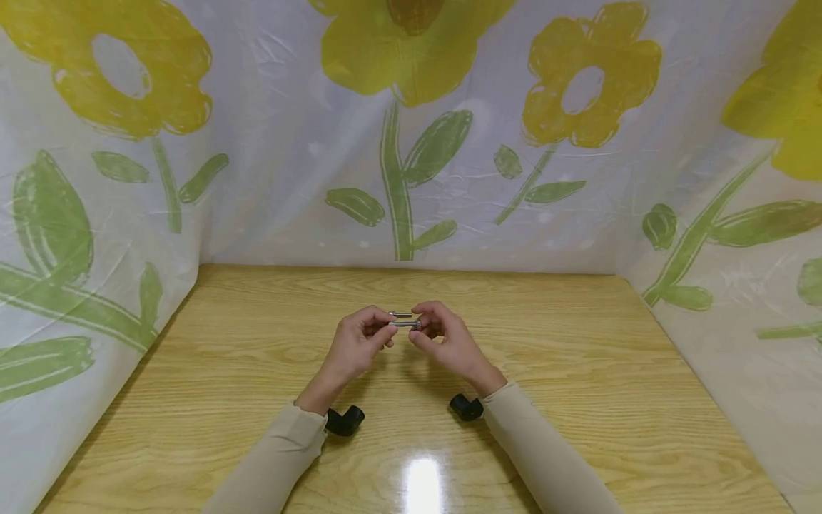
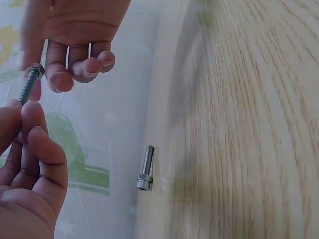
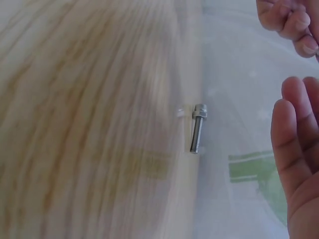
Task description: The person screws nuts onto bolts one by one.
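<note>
My left hand pinches a silver threaded bolt between thumb and fingertips, its shaft pointing toward my right hand. A hex nut sits at the far end of that bolt; the fingers hide the other end. Beside the nut, the right index finger, blurred in the left wrist view, reaches along it with the thumb apart on the other side. A second bolt lies on the table just beyond the hands, with a socket head and a nut up against the head. It also shows in the right wrist view.
The wood-grain table runs back to a white cloth printed with yellow flowers, which also hangs at both sides. Black angled pieces show at both wrists. A bright reflection lies on the near tabletop.
</note>
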### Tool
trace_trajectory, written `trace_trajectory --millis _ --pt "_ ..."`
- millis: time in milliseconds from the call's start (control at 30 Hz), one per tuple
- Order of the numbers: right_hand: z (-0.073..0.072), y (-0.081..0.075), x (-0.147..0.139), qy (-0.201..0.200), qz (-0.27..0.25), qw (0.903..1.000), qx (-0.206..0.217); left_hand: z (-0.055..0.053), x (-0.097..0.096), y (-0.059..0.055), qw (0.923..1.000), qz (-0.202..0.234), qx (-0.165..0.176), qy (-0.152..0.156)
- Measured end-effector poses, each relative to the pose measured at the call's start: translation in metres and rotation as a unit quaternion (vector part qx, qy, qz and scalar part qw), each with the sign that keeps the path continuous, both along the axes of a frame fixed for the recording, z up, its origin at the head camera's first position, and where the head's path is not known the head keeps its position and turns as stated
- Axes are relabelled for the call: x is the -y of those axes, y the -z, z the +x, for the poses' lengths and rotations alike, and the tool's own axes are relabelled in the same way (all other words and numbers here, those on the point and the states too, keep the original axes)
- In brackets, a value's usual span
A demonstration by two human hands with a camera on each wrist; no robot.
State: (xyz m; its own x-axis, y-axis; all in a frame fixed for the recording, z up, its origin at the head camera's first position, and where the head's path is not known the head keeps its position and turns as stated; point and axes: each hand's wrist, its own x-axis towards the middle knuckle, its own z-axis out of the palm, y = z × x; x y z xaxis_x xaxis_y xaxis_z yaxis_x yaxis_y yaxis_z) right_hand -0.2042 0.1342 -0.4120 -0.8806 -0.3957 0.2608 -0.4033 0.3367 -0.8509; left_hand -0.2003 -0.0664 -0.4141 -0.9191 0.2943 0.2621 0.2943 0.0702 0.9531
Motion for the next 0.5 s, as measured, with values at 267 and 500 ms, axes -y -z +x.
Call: trace_trajectory --millis 267,500 --pt "-0.015 0.030 -0.004 -0.011 0.000 0.9998 -0.018 0.001 -0.001 -0.001 1.0000 -0.001 0.004 -0.002" --pt "-0.016 0.030 -0.007 -0.001 0.031 0.9990 -0.032 0.000 -0.001 0.000 1.0000 0.008 0.004 0.002"
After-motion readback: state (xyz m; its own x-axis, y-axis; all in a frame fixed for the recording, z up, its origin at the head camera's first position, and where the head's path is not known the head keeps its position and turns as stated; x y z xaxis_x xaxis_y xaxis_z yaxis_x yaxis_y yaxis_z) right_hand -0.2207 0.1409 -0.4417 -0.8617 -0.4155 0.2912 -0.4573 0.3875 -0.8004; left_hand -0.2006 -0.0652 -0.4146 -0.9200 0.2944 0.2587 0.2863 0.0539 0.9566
